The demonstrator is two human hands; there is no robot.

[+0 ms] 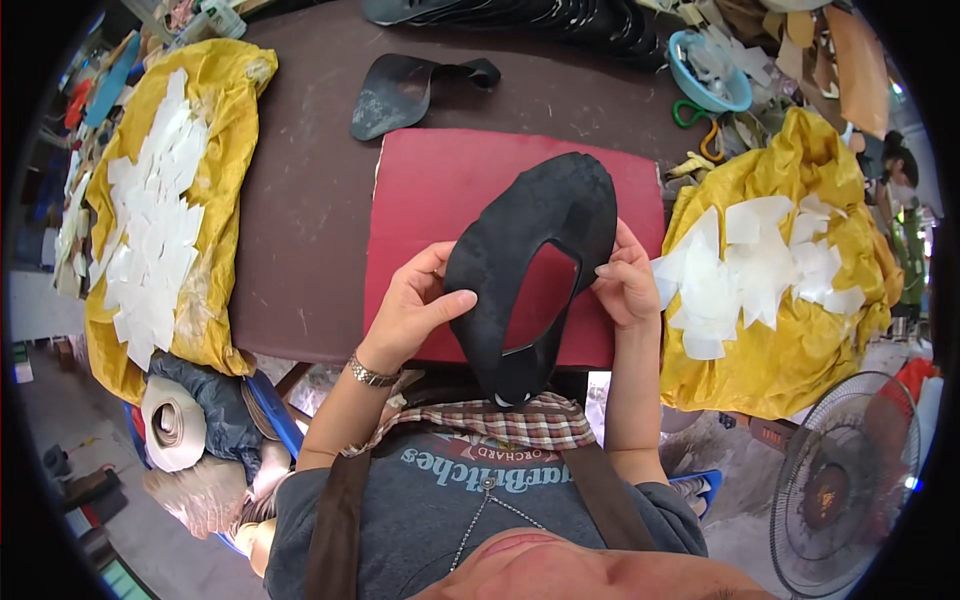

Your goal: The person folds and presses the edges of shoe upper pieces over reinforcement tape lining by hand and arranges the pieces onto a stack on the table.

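Note:
Between my two hands is a black shoe upper [500, 220], a closed loop with a wide toe and an opening in its middle. It is held above a dark red padded board [415, 190], which shows through the opening. My left hand [415, 300] pinches its left edge, thumb on top and fingers underneath. On the other side my right hand [628, 280] grips the right edge, with some fingers hidden behind it. Another black upper piece [400, 95] lies beyond the board. A row of overlapping black pieces [570, 25] runs along the far edge.
Yellow sheets with white cut pieces flank me, one on the left [230, 130] and one on the right [800, 370]. A blue basin [735, 95] and scissors [700, 118] are at the far right. A fan [845, 485] stands near right; a white roll [172, 425] is near left.

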